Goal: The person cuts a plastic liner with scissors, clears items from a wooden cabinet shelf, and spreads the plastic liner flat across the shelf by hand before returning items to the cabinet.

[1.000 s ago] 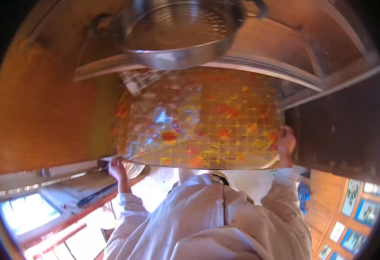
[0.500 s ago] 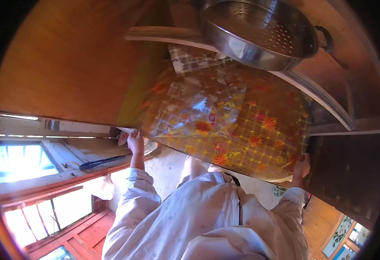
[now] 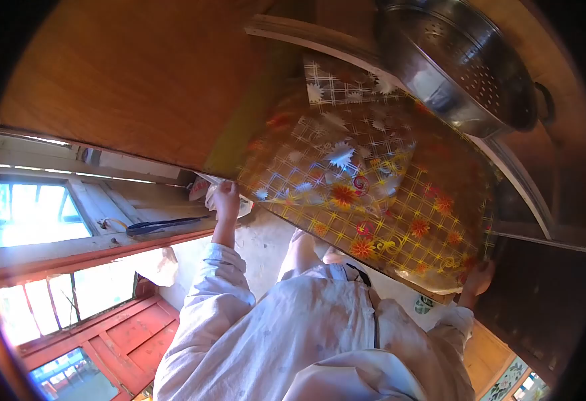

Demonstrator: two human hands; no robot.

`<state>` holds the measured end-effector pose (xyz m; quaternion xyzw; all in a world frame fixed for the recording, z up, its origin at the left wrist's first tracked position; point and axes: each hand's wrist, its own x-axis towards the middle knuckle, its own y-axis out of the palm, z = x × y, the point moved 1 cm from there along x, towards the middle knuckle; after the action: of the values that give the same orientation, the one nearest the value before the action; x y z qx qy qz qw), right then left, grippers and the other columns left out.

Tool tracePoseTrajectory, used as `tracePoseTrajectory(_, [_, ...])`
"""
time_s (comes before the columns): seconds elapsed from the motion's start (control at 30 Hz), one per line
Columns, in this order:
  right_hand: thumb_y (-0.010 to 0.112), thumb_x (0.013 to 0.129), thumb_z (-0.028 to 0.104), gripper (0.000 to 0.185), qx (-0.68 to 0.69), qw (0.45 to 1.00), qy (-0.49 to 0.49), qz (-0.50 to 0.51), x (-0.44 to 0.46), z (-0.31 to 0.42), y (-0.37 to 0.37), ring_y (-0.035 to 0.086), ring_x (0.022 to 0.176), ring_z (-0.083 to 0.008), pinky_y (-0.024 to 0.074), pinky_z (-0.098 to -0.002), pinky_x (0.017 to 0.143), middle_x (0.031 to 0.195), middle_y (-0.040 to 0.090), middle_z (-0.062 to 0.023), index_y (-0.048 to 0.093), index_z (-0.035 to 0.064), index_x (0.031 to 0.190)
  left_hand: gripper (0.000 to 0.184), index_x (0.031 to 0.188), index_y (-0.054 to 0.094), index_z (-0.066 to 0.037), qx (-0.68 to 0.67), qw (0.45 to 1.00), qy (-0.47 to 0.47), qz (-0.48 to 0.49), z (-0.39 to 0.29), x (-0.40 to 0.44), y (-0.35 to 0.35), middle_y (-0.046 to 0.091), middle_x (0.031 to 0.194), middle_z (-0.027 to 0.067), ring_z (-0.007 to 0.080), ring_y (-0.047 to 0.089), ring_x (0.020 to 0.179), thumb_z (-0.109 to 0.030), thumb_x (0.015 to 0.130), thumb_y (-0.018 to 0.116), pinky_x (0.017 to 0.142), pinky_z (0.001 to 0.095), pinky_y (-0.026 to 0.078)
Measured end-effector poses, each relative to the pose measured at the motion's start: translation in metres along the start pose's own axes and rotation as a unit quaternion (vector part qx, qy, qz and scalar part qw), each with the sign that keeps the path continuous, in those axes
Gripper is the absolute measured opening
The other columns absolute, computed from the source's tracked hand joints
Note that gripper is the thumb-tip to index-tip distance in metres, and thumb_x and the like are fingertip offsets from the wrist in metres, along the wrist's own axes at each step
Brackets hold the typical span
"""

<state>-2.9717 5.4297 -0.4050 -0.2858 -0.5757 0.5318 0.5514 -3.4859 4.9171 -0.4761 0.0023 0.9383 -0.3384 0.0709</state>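
Observation:
A clear plastic sheet with red and yellow flowers and a yellow grid [image 3: 416,227] lies over the shelf inside a wooden cabinet. My left hand [image 3: 226,199] pinches the sheet's corner at the shelf's left front edge. At the right front corner of the sheet is my right hand [image 3: 478,277], its fingers curled against the edge and partly dark, so its hold is hard to make out. A folded part of the sheet with a white pattern [image 3: 340,87] lies toward the back.
A steel steamer pot with a perforated bottom [image 3: 463,67] stands on the upper level behind a wooden rail [image 3: 517,177]. Wooden panels flank the shelf on the left [image 3: 132,80] and right [image 3: 540,301]. A window [image 3: 32,210] and a red door [image 3: 136,334] are at the left.
The view has turned, so the cabinet and pot appear tilted and farther right. Both hands remain at the front corners of the sheet.

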Motion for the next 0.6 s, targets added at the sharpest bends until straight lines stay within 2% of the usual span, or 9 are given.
tracePoseTrajectory(0.07, [0.050, 0.085, 0.019, 0.025, 0.008, 0.999, 0.017, 0.039, -0.001, -0.017, 0.015, 0.060, 0.089, -0.0317, 0.0466, -0.0376, 0.076, 0.098, 0.063, -0.0156, 0.061, 0.0080, 0.104, 0.023, 0.088, 0.060, 0.002, -0.006, 0.999, 0.020, -0.028, 0.010, 0.001, -0.003, 0.065, 0.079, 0.0122, 0.0177, 0.060, 0.074, -0.020, 0.085, 0.060, 0.068, 0.0304, 0.046])
tracePoseTrajectory(0.13, [0.053, 0.083, 0.018, 0.024, 0.015, 0.983, -0.133, 0.128, 0.011, -0.038, 0.036, 0.060, 0.089, -0.0269, 0.0460, -0.0357, 0.077, 0.097, 0.063, -0.0133, 0.061, 0.0075, 0.103, 0.023, 0.090, 0.060, 0.003, -0.035, 0.997, 0.053, -0.050, 0.049, 0.019, 0.016, 0.065, 0.080, 0.0126, 0.0193, 0.059, 0.074, -0.019, 0.083, 0.060, 0.070, 0.0320, 0.046])
tracePoseTrajectory(0.2, [0.058, 0.081, 0.019, 0.023, 0.182, 0.958, 0.078, 0.210, 0.022, -0.033, 0.026, 0.057, 0.082, -0.0158, 0.0451, -0.0311, 0.071, 0.093, 0.062, -0.0048, 0.062, 0.0071, 0.100, 0.023, 0.090, 0.062, 0.003, 0.012, 0.997, 0.079, -0.025, 0.033, 0.014, 0.005, 0.064, 0.080, 0.0123, 0.0186, 0.056, 0.072, -0.018, 0.083, 0.061, 0.071, 0.0316, 0.045])
tracePoseTrajectory(0.23, [0.059, 0.081, 0.023, 0.023, 0.328, 0.910, 0.121, 0.223, 0.031, -0.064, 0.056, 0.051, 0.075, -0.0090, 0.0426, -0.0272, 0.065, 0.086, 0.059, 0.0006, 0.065, 0.0067, 0.097, 0.021, 0.087, 0.062, 0.004, 0.024, 0.999, 0.033, -0.033, 0.032, 0.017, 0.008, 0.063, 0.080, 0.0113, 0.0181, 0.056, 0.072, -0.017, 0.083, 0.061, 0.070, 0.0317, 0.045])
tracePoseTrajectory(0.27, [0.062, 0.081, 0.028, 0.026, 0.356, 0.891, 0.073, 0.273, 0.045, -0.052, 0.054, 0.048, 0.072, -0.0070, 0.0406, -0.0258, 0.062, 0.086, 0.058, 0.0025, 0.065, 0.0077, 0.098, 0.020, 0.085, 0.061, 0.005, 0.031, 0.997, 0.058, -0.032, 0.001, 0.002, 0.004, 0.063, 0.080, 0.0114, 0.0178, 0.055, 0.071, -0.016, 0.083, 0.060, 0.070, 0.0312, 0.045])
tracePoseTrajectory(0.3, [0.064, 0.081, 0.031, 0.032, 0.380, 0.839, 0.199, 0.334, 0.059, -0.022, 0.041, 0.050, 0.073, -0.0075, 0.0411, -0.0267, 0.063, 0.085, 0.059, 0.0026, 0.063, 0.0064, 0.102, 0.021, 0.086, 0.060, 0.006, -0.079, 0.996, 0.030, -0.014, 0.058, 0.027, 0.022, 0.063, 0.081, 0.0123, 0.0179, 0.055, 0.072, -0.015, 0.084, 0.059, 0.071, 0.0308, 0.045])
tracePoseTrajectory(0.37, [0.063, 0.082, 0.035, 0.040, 0.309, 0.877, 0.191, 0.315, 0.080, -0.055, 0.079, 0.055, 0.075, -0.0119, 0.0440, -0.0286, 0.067, 0.084, 0.062, -0.0004, 0.060, 0.0065, 0.111, 0.021, 0.086, 0.059, 0.007, -0.088, 0.995, 0.043, -0.009, 0.050, 0.025, 0.025, 0.063, 0.082, 0.0136, 0.0180, 0.054, 0.072, -0.014, 0.085, 0.057, 0.071, 0.0308, 0.044])
tracePoseTrajectory(0.47, [0.058, 0.084, 0.030, 0.040, 0.137, 0.966, 0.078, 0.203, 0.087, 0.024, 0.041, 0.062, 0.079, -0.0234, 0.0474, -0.0359, 0.070, 0.089, 0.065, -0.0101, 0.054, 0.0133, 0.120, 0.019, 0.084, 0.058, 0.005, -0.048, 0.994, 0.087, -0.042, 0.060, 0.030, 0.027, 0.062, 0.075, 0.0118, 0.0181, 0.052, 0.067, -0.014, 0.085, 0.059, 0.067, 0.0318, 0.043])
tracePoseTrajectory(0.6, [0.054, 0.083, 0.025, 0.044, -0.039, 0.980, 0.003, 0.197, 0.097, 0.122, -0.031, 0.061, 0.084, -0.0342, 0.0477, -0.0443, 0.071, 0.096, 0.063, -0.0168, 0.048, 0.0243, 0.127, 0.019, 0.085, 0.059, 0.004, 0.015, 0.998, 0.060, -0.011, 0.058, 0.031, 0.021, 0.063, 0.075, 0.0111, 0.0190, 0.055, 0.067, -0.015, 0.085, 0.059, 0.066, 0.0317, 0.044])
